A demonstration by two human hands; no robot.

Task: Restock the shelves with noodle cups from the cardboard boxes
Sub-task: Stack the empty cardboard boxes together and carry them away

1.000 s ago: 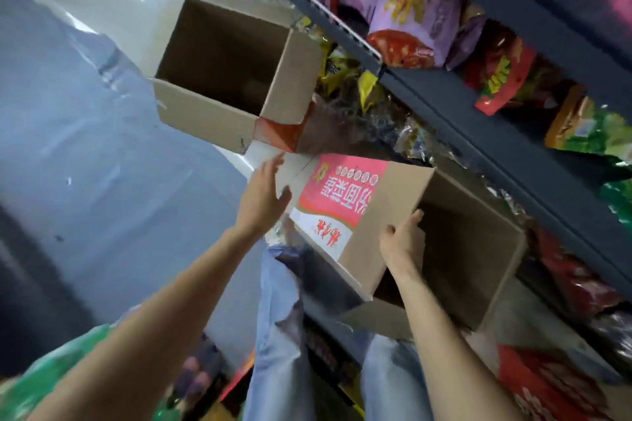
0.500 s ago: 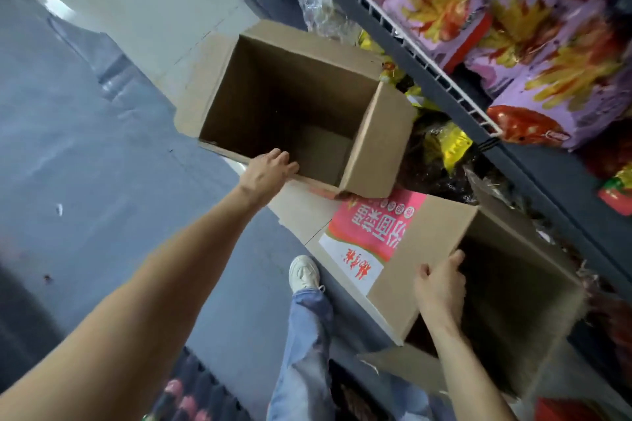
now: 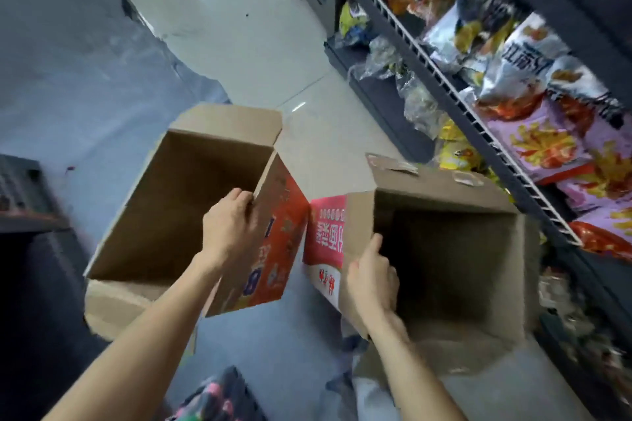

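To your right you see purple snack bags [image 3: 550, 147] and silver ones [image 3: 519, 68] behind a white wire rail [image 3: 458, 92], with glossy pale floor tiles [image 3: 239, 20] ahead and a dark crate [image 3: 20, 191] at left.

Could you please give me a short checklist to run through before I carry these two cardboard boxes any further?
1. Left hand holds the left box by its right wall: ok.
2. Right hand holds the right box by its left wall: ok.
3. Left box has no noodle cups left in it: ok, its inside shows bare cardboard.
4. Right box has no cups left: cannot tell, the bottom is dark and blurred.
5. Boxes are apart from the shelf rail: ok.
6. Floor ahead is free to walk: ok in the part that shows.
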